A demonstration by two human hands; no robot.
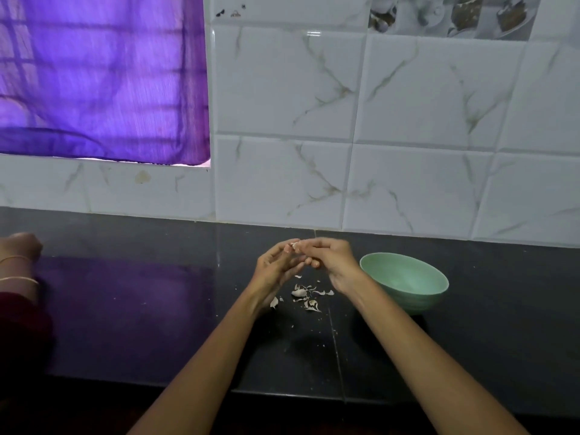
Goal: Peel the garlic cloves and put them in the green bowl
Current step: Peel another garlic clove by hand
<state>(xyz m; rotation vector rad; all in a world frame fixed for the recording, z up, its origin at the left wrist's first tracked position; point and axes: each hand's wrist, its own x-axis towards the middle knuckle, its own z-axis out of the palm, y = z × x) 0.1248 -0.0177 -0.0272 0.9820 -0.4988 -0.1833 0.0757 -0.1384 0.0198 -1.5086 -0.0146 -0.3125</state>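
Observation:
My left hand [276, 266] and my right hand [329, 262] meet above the dark counter, fingertips pinched together on a small pale garlic clove [295, 245]. Below the hands lie a garlic clove [298, 292] and several scraps of papery peel [312, 304] on the counter. The green bowl [405, 281] stands upright just right of my right hand; no clove shows in the part of its inside that I can see.
A white tiled wall rises behind the counter [157, 293]. A purple curtain [100, 76] covers a window at the upper left. Another person's hand with thin bangles [18, 262] rests on the counter at the far left edge.

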